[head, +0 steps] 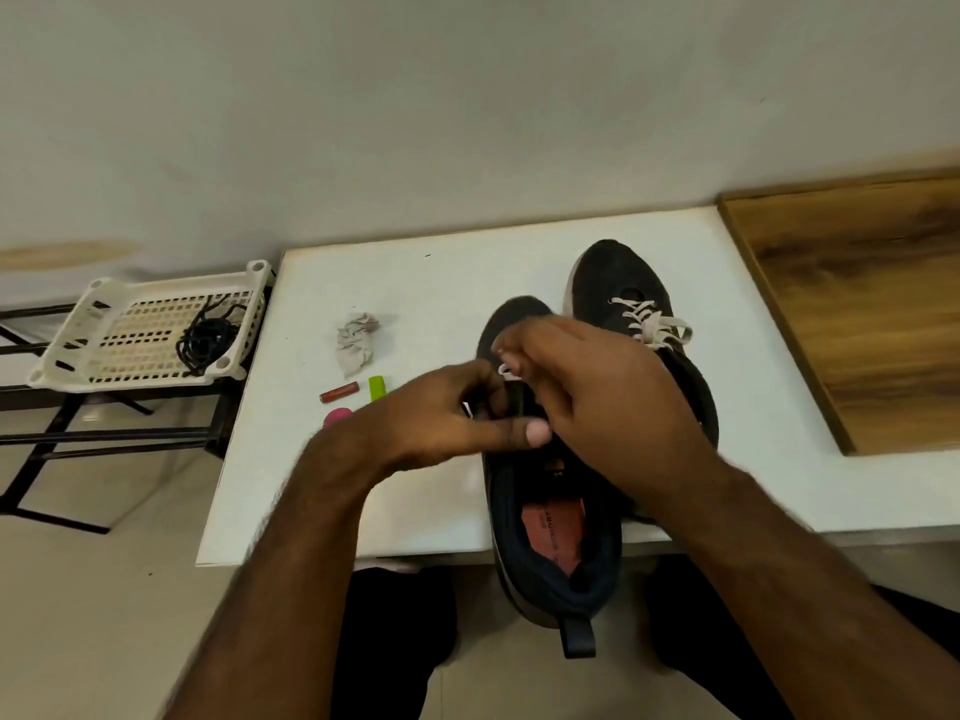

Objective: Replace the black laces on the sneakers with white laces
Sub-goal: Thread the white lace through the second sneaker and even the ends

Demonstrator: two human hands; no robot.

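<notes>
Two sneakers sit on your white table (753,356). From your head view, the near sneaker (558,527) runs lengthwise away from you. Your left hand (441,418) grips its tongue; your right hand (587,387), nearer the eyelets, pinches the flat woven white lace (506,370). The far sneaker (623,283) is already laced white.

White table (431,283): crumpled cloth (356,343), reddish tube (340,393), green marker (377,388), pink object (336,416) close together. Wooden board (862,314) at right. Black metal rack (104,439) at left.
</notes>
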